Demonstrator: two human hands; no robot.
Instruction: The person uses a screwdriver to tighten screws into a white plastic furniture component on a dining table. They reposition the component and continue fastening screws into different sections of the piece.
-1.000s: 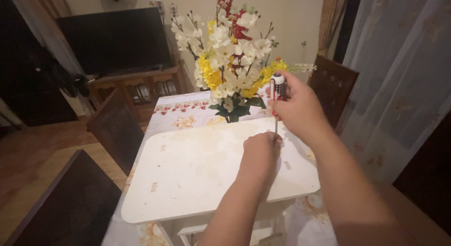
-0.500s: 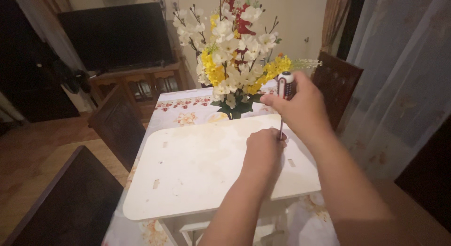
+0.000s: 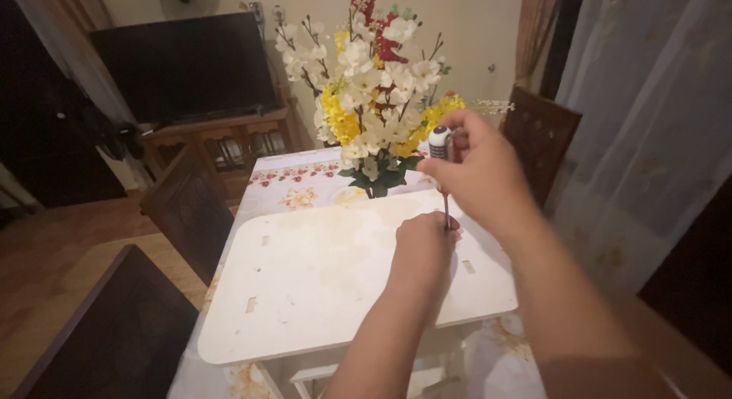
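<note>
White flat panel (image 3: 320,277) w/ small slots lies on worktop (image 3: 305,182) under floral cloth, flower bouquet (image 3: 374,86) behind. Step, by my read: you're driving a screw near panel's far right edge. Screwdriver (image 3: 442,170) stands upright, tip hidden by left fist. Right hand (image 3: 476,174) above, fingers wrapped shut round handle top. Left hand (image 3: 423,250) rests on panel, fingers curled at shaft base; what they pinch, can't tell. Next move needs: shaft vertical, downward press, wrist twist.

Matt white painted board (image 3: 320,269), metal-shafted screwdriver (image 3: 444,182)
</note>
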